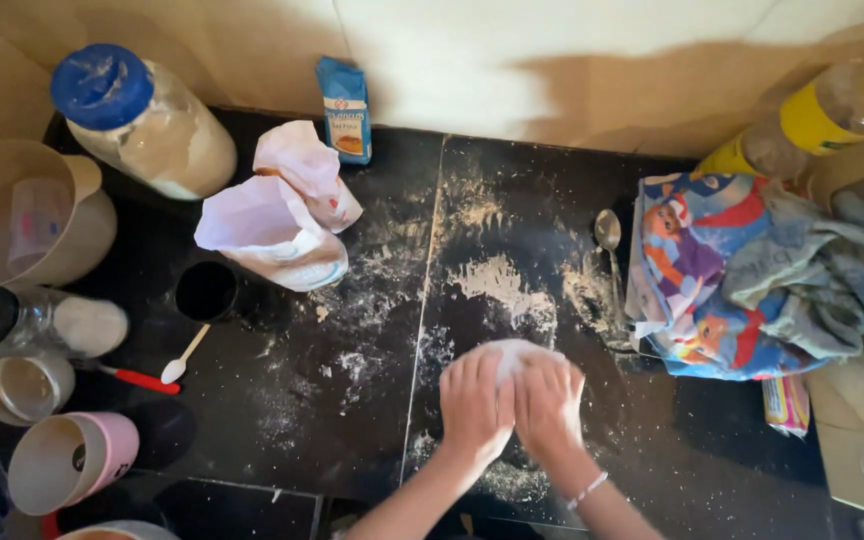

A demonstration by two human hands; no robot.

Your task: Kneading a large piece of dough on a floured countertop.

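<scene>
Dough, a pale soft lump, lies on the black flour-dusted stone table near its front edge, pressed under both hands. The left hand lies flat on the lump's left part, fingers together and pointing away from the body; the right hand, with a thin beaded bracelet at the wrist, lies just beside it on the right part. Each grip is spread flat on the dough rather than closed around it. Only the far rim of the lump shows beyond the fingertips.

Loose white flour is scattered on the table beyond the hands. A metal spoon lies to the right of it, just beside a bright cartoon-printed cloth with a grey crumpled towel on top. To the left stand an open white paper flour bag, a small blue packet against the wall, a blue-lidded clear plastic jar, a black cup, a small white plastic spoon and a pink mug.
</scene>
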